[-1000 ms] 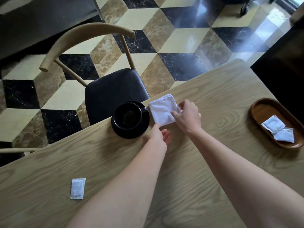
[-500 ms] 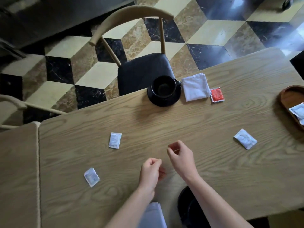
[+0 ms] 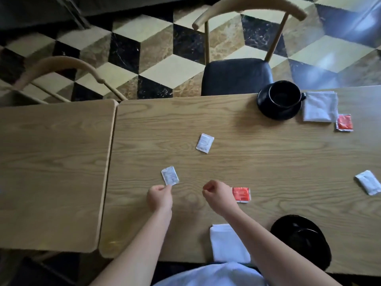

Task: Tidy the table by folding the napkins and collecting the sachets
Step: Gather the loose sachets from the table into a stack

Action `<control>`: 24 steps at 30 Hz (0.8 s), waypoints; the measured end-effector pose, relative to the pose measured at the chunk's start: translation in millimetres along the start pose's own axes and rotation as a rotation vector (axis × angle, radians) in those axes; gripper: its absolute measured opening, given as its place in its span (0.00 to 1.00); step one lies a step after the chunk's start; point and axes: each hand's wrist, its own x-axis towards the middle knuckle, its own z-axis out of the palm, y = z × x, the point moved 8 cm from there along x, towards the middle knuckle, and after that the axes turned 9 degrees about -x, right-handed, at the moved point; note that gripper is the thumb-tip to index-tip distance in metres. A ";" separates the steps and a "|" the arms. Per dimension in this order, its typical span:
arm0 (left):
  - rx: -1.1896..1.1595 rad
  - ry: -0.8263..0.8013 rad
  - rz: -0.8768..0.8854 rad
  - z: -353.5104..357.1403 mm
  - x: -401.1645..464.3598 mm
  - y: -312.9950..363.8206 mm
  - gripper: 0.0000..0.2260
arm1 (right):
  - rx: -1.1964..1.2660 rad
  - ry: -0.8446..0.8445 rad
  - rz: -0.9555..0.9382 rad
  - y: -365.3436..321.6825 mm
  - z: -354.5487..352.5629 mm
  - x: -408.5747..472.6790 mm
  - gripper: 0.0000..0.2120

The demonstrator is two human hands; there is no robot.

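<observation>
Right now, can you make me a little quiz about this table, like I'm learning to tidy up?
1. How many red sachets lie on the table?
2. True or false: the left hand is at the corner of a white sachet.
3. What sits beside the far black cup: A) folded napkin, B) spoon, C) book?

Key: 1. Two. 2. True. 3. A.

Bare forearms, no sleeves in view — pale, perhaps light-blue top.
</observation>
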 end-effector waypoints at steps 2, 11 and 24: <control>0.101 0.051 0.001 -6.0 15.4 11.4 0.10 | -0.044 0.013 0.010 -23.3 11.2 10.9 0.08; 0.063 -0.029 -0.111 23.3 56.3 23.5 0.17 | -0.274 0.011 0.078 -90.9 56.6 60.9 0.04; -0.388 -0.517 -0.172 31.2 39.5 31.9 0.04 | 0.044 -0.128 -0.040 -87.4 41.7 63.1 0.11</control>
